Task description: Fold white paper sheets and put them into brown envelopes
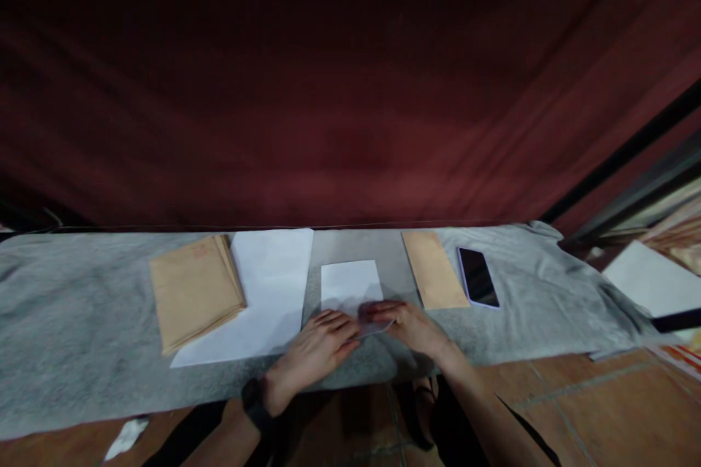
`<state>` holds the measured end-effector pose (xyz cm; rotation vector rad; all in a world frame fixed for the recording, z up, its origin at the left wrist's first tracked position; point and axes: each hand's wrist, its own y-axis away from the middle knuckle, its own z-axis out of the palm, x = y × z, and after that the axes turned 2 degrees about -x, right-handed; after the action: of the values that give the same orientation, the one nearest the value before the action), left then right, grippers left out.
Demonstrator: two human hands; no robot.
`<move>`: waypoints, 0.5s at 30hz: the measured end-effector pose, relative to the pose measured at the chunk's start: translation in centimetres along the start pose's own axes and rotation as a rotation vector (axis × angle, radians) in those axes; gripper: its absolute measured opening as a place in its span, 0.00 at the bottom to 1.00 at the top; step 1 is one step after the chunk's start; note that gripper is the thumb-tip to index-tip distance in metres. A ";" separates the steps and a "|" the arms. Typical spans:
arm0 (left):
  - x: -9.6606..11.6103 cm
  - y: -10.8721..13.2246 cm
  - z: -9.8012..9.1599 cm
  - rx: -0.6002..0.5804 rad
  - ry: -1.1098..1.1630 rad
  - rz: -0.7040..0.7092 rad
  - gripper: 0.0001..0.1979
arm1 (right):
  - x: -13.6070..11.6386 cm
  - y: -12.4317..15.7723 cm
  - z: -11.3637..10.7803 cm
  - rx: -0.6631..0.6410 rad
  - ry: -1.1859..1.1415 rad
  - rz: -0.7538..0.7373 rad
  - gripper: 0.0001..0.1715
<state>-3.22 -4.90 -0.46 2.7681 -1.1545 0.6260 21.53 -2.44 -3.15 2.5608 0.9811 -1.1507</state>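
A small white sheet of paper point(350, 284) lies on the grey cloth-covered table point(82, 321), its near edge under my fingers. My left hand point(315, 354), with a dark watch at the wrist, lies flat with fingers stretched onto the paper's near left part. My right hand point(413, 325) rests flat on the near right part, its fingertips pointing left and almost meeting the left hand's. Both hands press on the sheet, which looks folded or being creased there.
Left of the sheet lie larger white sheets point(263, 292) and a stack of brown envelopes point(194, 288). To the right lie a single brown envelope point(435, 270) and a dark phone point(478, 277). A red curtain point(350, 87) hangs behind. Tiled floor point(602, 408) shows below.
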 end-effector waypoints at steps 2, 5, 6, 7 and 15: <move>-0.6 0.3 -0.3 -0.047 0.037 -0.043 0.09 | 0.3 0.3 -0.1 -0.001 0.028 0.040 0.18; -2.0 0.7 -0.7 -0.072 0.072 -0.072 0.13 | 0.5 0.7 -0.4 0.000 0.153 0.064 0.24; -2.5 0.9 -0.9 -0.056 0.061 -0.083 0.16 | 0.6 0.8 -0.6 0.013 0.211 0.057 0.27; -2.9 1.0 -0.9 -0.028 0.039 -0.096 0.20 | 0.5 0.9 -0.7 0.031 0.265 0.045 0.30; -4.2 1.5 -0.1 0.026 0.025 -0.134 0.25 | -0.2 1.2 -1.1 -0.007 0.144 0.116 0.22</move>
<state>-6.96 -3.19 -2.17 2.8209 -0.9532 0.6633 22.84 -3.03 -2.43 2.6865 0.8495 -0.9424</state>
